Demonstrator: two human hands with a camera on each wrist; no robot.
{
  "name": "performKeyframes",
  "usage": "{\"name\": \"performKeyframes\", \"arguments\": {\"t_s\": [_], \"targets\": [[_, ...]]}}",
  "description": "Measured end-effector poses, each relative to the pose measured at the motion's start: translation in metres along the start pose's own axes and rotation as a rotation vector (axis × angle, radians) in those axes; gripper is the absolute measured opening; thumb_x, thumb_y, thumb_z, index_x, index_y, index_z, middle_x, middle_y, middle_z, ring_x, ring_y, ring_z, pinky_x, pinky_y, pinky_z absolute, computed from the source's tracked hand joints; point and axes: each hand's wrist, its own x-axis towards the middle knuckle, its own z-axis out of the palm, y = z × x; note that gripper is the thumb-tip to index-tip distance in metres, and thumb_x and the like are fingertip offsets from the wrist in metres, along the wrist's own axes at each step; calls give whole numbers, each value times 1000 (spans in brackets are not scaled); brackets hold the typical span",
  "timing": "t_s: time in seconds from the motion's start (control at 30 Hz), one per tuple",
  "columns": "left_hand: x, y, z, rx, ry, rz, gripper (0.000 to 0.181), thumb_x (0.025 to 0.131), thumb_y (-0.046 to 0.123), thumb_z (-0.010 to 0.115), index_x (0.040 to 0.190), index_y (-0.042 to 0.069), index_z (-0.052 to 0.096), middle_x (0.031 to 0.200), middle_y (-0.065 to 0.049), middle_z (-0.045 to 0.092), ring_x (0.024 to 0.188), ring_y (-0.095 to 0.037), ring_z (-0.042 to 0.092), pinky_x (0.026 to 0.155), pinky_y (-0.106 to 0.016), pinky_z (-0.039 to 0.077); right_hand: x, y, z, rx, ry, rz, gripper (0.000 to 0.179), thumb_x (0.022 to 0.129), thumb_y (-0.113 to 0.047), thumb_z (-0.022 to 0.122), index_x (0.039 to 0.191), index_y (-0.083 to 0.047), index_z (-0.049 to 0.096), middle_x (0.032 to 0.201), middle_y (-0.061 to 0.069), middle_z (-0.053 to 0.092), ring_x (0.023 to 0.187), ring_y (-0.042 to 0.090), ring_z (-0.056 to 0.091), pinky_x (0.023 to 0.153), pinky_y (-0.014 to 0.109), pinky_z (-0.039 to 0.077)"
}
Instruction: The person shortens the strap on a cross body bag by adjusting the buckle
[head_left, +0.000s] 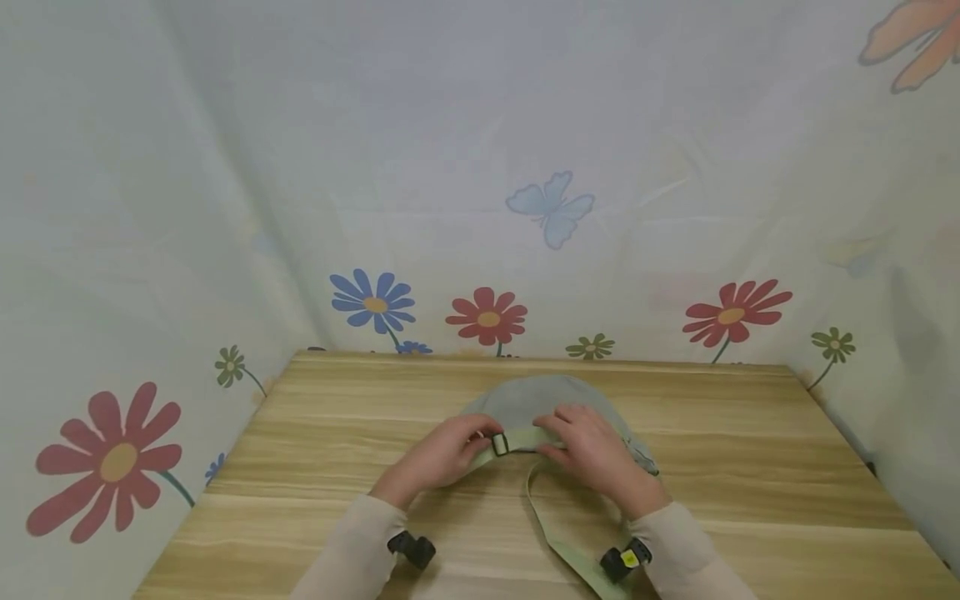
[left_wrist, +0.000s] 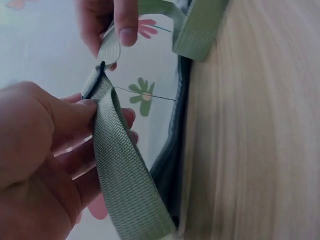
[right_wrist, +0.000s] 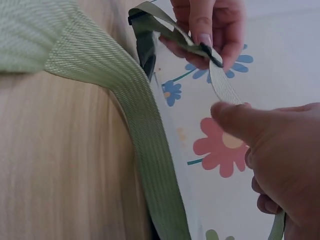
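While a person's two hands are working at its strap, a rounded gray fabric bag [head_left: 517,402] is resting on a wood-grain table [head_left: 300,483], near the middle of the far edge and well apart from both far corners. Its pale green webbing strap [left_wrist: 127,170] is passing through a black slide buckle [head_left: 500,443] in front of the bag. The left hand [head_left: 446,450] is pinching the strap at the buckle between thumb and fingers. Just to the buckle's right, the right hand [head_left: 592,446] is clamping the same strap, its thumb pressing toward curled fingers. A loose length of strap is curving toward the table's near edge, running beside the right wrist. Pale sleeves [head_left: 360,542] are covering both forearms, and each wrist is wearing a small black camera [head_left: 420,552]. Beyond the far edge, a whitish backdrop [head_left: 420,125] is showing printed flowers and butterflies.
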Motion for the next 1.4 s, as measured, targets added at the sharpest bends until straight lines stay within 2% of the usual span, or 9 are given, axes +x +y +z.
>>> {"name": "performKeyframes", "arguments": {"t_s": [0.07,0.27,0.43,0.53,0.67,0.8,0.97,1.23,1.4], "targets": [[-2,1,-2,-22,-7,-4,24,111,6,58,132,9,69,127,-7,75,117,-23,71,102,-45,59,-1,-1,-3,16,14,-24,37,90,-30,90,120,-13,78,91,-4,66,77,11,58,71,31,52],[-9,5,-7,-79,-3,24,27,112,7,54,135,8,67,127,-5,74,99,-13,64,90,-35,57,-5,-1,-9,124,73,-130,40,88,-25,91,125,-16,77,88,-7,60,70,2,44,63,20,44],[-12,6,-8,-123,33,83,25,111,8,55,131,12,69,117,-1,74,88,-8,58,81,-27,54,-7,0,-15,206,97,-163,38,86,-19,92,121,-16,78,87,-8,59,71,0,41,63,14,41],[-14,6,-10,-148,56,145,23,109,10,60,129,14,70,115,0,73,90,-11,59,82,-26,54,-7,1,-18,247,100,-156,37,86,-18,92,120,-16,78,88,-8,59,70,2,44,64,13,42],[-14,7,-11,-159,102,229,27,102,18,76,129,15,71,117,1,74,97,-16,66,88,-29,56,-6,1,-24,313,105,-144,39,85,-13,92,121,-15,78,91,-7,60,72,5,49,67,13,44],[-12,10,-11,-80,174,311,35,96,23,85,127,15,72,114,1,75,98,-13,67,87,-28,58,-5,1,-32,370,111,-146,42,83,-4,91,121,-11,77,98,-5,64,78,8,55,71,17,49],[-9,13,-9,39,264,404,38,96,19,84,129,10,70,115,-3,76,98,-11,70,84,-27,60,-3,-2,-38,411,112,-143,42,85,-2,90,123,-7,74,108,-1,69,86,6,58,73,22,53],[-8,19,-7,93,332,461,41,96,16,83,132,4,69,118,-6,78,101,-14,74,87,-25,62,-1,-10,-39,330,197,-191,35,91,-15,88,123,-8,75,96,-2,63,73,6,51,68,15,46],[-10,25,-7,70,356,448,44,93,13,85,132,3,69,121,-10,79,105,-19,78,92,-28,63,-2,-14,-36,357,235,-185,29,103,-29,76,121,-6,75,99,0,68,74,5,55,67,15,48]]}}
